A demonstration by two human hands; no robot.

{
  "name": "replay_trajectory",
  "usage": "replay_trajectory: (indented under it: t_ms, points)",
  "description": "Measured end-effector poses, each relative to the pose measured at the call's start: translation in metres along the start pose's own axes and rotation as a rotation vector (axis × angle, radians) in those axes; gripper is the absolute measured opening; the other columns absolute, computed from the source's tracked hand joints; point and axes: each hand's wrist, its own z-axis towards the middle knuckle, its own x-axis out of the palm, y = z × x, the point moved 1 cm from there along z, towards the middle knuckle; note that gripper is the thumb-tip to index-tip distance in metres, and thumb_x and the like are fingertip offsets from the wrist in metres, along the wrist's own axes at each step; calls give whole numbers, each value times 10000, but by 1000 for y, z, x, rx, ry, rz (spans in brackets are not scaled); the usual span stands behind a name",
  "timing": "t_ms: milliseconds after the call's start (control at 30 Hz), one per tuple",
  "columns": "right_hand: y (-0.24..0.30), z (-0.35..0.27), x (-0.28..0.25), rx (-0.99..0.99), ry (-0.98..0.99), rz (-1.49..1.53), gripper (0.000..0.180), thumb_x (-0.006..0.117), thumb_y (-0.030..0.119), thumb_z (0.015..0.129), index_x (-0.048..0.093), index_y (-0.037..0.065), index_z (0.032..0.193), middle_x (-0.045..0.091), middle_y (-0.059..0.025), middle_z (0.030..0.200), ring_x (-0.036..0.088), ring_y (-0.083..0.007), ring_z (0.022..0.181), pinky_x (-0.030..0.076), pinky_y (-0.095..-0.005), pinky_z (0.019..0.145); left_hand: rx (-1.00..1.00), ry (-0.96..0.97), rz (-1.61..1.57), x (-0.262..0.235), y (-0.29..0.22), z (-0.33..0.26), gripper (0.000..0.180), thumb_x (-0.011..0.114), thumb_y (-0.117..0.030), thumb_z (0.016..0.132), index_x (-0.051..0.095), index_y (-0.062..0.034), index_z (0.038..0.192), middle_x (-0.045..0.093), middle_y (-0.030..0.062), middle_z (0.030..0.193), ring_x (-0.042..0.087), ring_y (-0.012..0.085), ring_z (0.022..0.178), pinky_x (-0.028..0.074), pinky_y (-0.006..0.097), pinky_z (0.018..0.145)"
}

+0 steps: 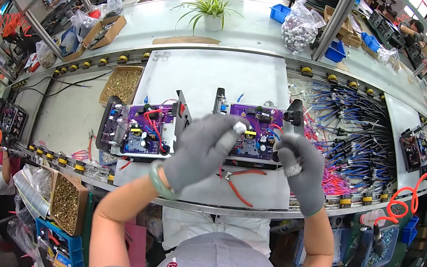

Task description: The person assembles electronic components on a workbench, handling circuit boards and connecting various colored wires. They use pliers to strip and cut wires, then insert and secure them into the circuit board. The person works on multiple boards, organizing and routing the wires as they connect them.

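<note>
Both my hands wear grey gloves and are raised over the workbench. My left hand (204, 149) pinches a small white part (239, 128) between its fingertips. My right hand (300, 168) is closed with its fingertips at the right edge of a purple circuit board (255, 126) in a metal frame; what it grips is hidden. A second purple circuit board (141, 129) with red wires sits to the left. Red-handled pliers (236, 181) lie on the white mat (200, 78) under my hands.
A heap of blue and pink wires (354, 142) lies to the right. Cardboard boxes of brass screws (121, 84) stand at left and lower left. A potted plant (210, 13) and a bag of parts (300, 27) sit farther back. A person sits at left.
</note>
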Motion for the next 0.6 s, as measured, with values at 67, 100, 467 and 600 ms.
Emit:
replay_trajectory:
  t_ms: [67, 100, 467, 600]
  points:
    - [6, 17, 0, -97, -18, -54, 248, 688, 182, 931, 653, 22, 1117, 669, -108, 886, 654, -175, 757, 521, -292, 686, -9, 133, 165, -11, 6, 21, 282, 491, -205, 994, 656, -27, 1139, 649, 125, 926, 640, 243, 844, 505, 370, 779]
    - [13, 26, 3, -156, -2, -90, 264, 689, 203, 932, 651, 22, 1120, 667, -110, 891, 652, -184, 756, 519, -296, 682, 31, 146, 188, -9, 6, 26, 285, 496, -218, 992, 655, -29, 1132, 647, 130, 922, 638, 263, 850, 504, 383, 786]
    - [10, 60, 14, -292, -13, -211, 130, 728, 129, 846, 699, 73, 960, 698, -98, 830, 680, -239, 708, 522, -341, 659, -252, 568, -66, -5, 6, 86, 287, 645, -147, 926, 670, 10, 1164, 721, 118, 991, 648, 113, 897, 532, 285, 827]
    - [-1, 59, 7, -299, 10, -450, 292, 760, 158, 792, 670, 125, 1068, 683, -77, 966, 654, -289, 891, 500, -414, 818, -328, 603, 12, 1, 24, 94, 225, 646, -163, 908, 726, -58, 1091, 724, 83, 938, 662, 135, 906, 509, 317, 896]
